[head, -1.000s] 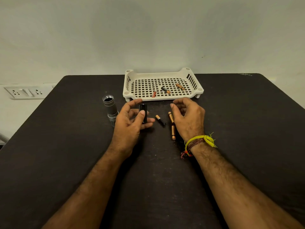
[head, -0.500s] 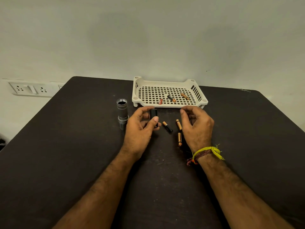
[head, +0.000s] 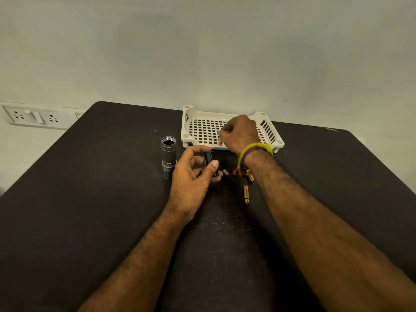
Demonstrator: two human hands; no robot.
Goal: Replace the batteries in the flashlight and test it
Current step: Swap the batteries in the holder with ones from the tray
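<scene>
The grey flashlight body (head: pixel 168 154) stands upright on the black table, open end up, just left of my left hand (head: pixel 191 183). That hand pinches a small black battery holder (head: pixel 209 159) between thumb and fingers. My right hand (head: pixel 242 134) reaches into the white perforated tray (head: pixel 186 122), fingers curled down over the batteries there. A red battery (head: pixel 219 140) shows just below its fingertips; whether the fingers grip anything is hidden. Loose batteries lie on the table: a black-and-gold one (head: pixel 229 175), a gold one (head: pixel 246 194) and another (head: pixel 250 176) partly under my right wrist.
The tray sits at the table's far edge against a pale wall. A wall socket panel (head: pixel 27 117) is at the far left, off the table. Yellow and red threads are tied around my right wrist (head: pixel 255 149).
My right hand has left the loose batteries on the table and moved forward into the tray. My left hand still holds the black battery holder. The camera has tilted upward.
</scene>
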